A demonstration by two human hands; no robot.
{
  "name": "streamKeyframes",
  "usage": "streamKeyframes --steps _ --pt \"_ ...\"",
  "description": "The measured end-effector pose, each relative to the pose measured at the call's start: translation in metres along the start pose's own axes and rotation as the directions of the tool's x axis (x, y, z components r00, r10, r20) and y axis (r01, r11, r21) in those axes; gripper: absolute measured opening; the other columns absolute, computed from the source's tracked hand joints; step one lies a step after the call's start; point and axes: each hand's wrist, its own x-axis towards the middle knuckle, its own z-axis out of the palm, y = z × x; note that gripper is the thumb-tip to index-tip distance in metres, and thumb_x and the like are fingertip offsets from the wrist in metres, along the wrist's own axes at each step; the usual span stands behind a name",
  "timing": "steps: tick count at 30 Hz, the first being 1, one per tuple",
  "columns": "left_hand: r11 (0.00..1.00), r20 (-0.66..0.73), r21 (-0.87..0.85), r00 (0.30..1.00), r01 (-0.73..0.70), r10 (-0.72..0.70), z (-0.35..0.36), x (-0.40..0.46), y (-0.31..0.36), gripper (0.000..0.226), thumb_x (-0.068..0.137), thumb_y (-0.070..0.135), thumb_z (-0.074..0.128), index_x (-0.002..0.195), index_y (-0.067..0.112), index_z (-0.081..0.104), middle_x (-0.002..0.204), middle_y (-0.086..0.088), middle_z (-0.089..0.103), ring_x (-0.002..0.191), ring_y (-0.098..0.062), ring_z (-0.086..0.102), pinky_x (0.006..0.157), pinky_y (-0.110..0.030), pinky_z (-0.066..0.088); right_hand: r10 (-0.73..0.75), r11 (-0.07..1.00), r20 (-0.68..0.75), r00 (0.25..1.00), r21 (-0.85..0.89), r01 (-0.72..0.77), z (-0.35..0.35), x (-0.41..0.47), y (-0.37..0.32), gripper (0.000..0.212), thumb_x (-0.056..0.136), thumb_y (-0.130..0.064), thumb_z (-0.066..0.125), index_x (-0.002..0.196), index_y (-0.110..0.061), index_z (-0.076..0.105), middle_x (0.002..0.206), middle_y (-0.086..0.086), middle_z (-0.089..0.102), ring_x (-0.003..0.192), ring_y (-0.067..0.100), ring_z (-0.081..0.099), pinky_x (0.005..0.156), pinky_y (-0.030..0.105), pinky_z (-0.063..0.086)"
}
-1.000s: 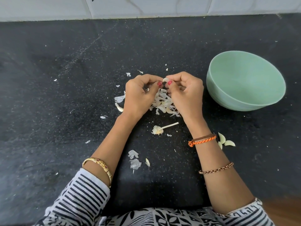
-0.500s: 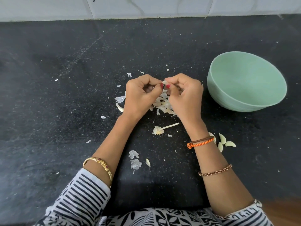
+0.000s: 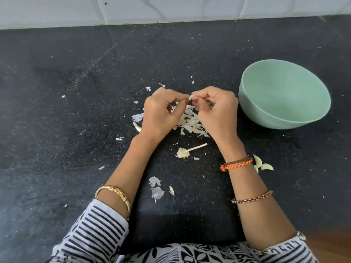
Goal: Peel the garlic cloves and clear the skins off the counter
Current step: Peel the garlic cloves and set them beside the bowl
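Barely shifted since earlier, a garlic clove (image 3: pixel 191 97) is being pinched between left hand (image 3: pixel 161 112) and right hand (image 3: pixel 216 112) fingertips; slippery, it is risking being dropped into the skins (image 3: pixel 190 122).

just one head cam, looking steeply down and forward at the black counter (image 3: pixel 76 111), pretty close up

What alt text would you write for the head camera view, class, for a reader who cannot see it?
Two hands, left hand and right hand, pinch one garlic clove above a pile of skins on a black counter. A green bowl stands to the right.
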Motion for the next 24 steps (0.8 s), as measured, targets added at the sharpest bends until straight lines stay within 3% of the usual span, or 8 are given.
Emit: streamKeyframes --steps 5,9,13,18,21,24 --pt "0.971 0.005 0.138 0.981 -0.194 0.195 -0.003 0.002 -0.005 0.014 0.082 0.009 0.058 0.083 0.005 0.072 0.071 -0.001 0.066 0.066 -0.007 0.046 0.068 -0.011 0.035 0.036 0.999 0.022 0.999 -0.021 -0.036 0.0 0.0 -0.001 0.013 0.081 0.002 0.063 0.086 -0.006 0.072 0.072 -0.006 0.066 0.068 0.008 0.067 0.067 0.031 0.056" --pt "0.936 0.001 0.211 0.957 -0.283 0.289 -0.004 0.003 -0.006 0.014 0.08 0.005 0.058 0.079 0.001 0.071 0.066 -0.004 0.064 0.065 -0.007 0.041 0.072 -0.007 0.031 0.04 0.999 0.038 0.998 -0.029 -0.039 0.0 -0.001 0.0 0.01 0.082 -0.001 0.065 0.087 -0.005 0.072 0.074 0.002 0.07 0.068 0.011 0.068 0.067 0.035 0.057" --pt "0.933 -0.043 0.219 0.952 -0.286 0.302 -0.004 0.002 -0.004 0.014 0.078 0.005 0.059 0.074 0.002 0.072 0.059 -0.002 0.061 0.062 -0.006 0.04 0.067 -0.008 0.03 0.014 0.999 0.038 0.999 -0.048 -0.012 0.003 -0.003 -0.001 0.01 0.082 0.0 0.064 0.087 -0.005 0.072 0.076 0.004 0.071 0.068 0.013 0.067 0.067 0.035 0.056" --pt "0.969 -0.074 0.138 0.973 -0.206 0.218 -0.006 0.0 -0.004 0.011 0.077 0.008 0.063 0.076 0.007 0.074 0.059 0.0 0.063 0.056 -0.008 0.044 0.062 -0.012 0.035 -0.106 0.99 0.0 0.994 -0.094 0.106 0.007 -0.007 -0.002 0.012 0.08 0.001 0.062 0.083 -0.003 0.072 0.073 0.006 0.071 0.064 0.016 0.065 0.061 0.033 0.054" --pt "0.998 -0.075 -0.025 0.996 -0.053 0.051 -0.006 -0.001 -0.001 0.011 0.076 0.014 0.063 0.078 0.012 0.074 0.06 0.005 0.062 0.054 -0.014 0.048 0.055 -0.018 0.039 -0.17 0.978 -0.032 0.985 -0.124 0.165 0.009 -0.008 -0.003 0.011 0.079 0.001 0.061 0.08 -0.001 0.072 0.069 0.006 0.07 0.06 0.013 0.062 0.057 0.024 0.05" --pt "0.981 -0.073 -0.174 0.993 0.082 -0.096 -0.005 -0.001 0.002 0.011 0.072 0.017 0.064 0.077 0.019 0.072 0.06 0.008 0.062 0.052 -0.008 0.045 0.053 -0.018 0.037 -0.208 0.972 -0.053 0.977 -0.119 0.201 0.01 -0.008 -0.003 0.012 0.08 -0.001 0.06 0.076 0.0 0.071 0.065 0.006 0.069 0.055 0.012 0.06 0.052 0.023 0.046"
